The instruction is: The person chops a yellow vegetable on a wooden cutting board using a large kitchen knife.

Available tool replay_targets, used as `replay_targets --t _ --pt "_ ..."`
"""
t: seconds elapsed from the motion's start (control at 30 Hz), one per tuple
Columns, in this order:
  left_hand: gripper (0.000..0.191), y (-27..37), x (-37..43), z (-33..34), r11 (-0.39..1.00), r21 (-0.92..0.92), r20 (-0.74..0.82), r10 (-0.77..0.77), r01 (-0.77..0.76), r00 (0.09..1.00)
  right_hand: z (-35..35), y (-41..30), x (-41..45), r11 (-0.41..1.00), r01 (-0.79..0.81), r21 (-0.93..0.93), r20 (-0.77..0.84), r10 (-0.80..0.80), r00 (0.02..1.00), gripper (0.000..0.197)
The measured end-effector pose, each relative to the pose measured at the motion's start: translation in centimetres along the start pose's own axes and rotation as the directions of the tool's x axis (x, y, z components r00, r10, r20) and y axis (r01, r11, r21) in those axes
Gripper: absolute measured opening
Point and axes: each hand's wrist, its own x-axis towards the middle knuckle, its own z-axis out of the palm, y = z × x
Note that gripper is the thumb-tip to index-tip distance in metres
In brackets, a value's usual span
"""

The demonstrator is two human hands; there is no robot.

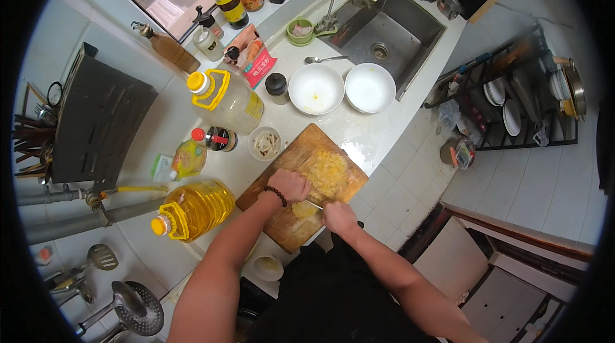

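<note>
My right hand (340,217) grips a knife, its thin blade (315,205) showing just above the wooden cutting board (312,143). My left hand (289,186), with a dark bead bracelet at the wrist, is curled beside the blade's far end; whether it touches the knife cannot be told. Finely chopped yellow food (331,172) is heaped on the board to the right of my left hand. A flatter pale yellow piece (304,210) lies under and beside the blade. Most of the knife is hidden by my hands.
Two white bowls (316,89) (370,88) stand near the steel sink (408,30). A small bowl of sliced food (265,143), oil jugs (204,208) (235,110) and a soy sauce bottle (222,139) line the left. Another small bowl (268,268) sits near my body.
</note>
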Motion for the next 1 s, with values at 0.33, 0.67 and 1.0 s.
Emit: replay_targets --t 0.33,0.67,1.0 --pt "0.021 1.5 -0.8 -2.4 0.993 -0.023 -0.408 0.096 -0.115 0.908 0.3 0.6 0.0 0.998 -0.049 0.050 -0.033 0.051 0.998 0.021" --pt "0.110 11.6 -8.8 6.3 0.493 -0.626 -0.072 -0.808 0.604 0.585 0.3 0.5 0.9 0.999 0.003 0.041 -0.041 -0.001 0.999 0.025" --pt "0.105 10.1 -7.5 7.5 0.593 -0.505 -0.107 -0.764 0.627 0.637 0.4 1.6 1.1 0.999 0.027 0.024 -0.033 -0.026 0.999 0.027"
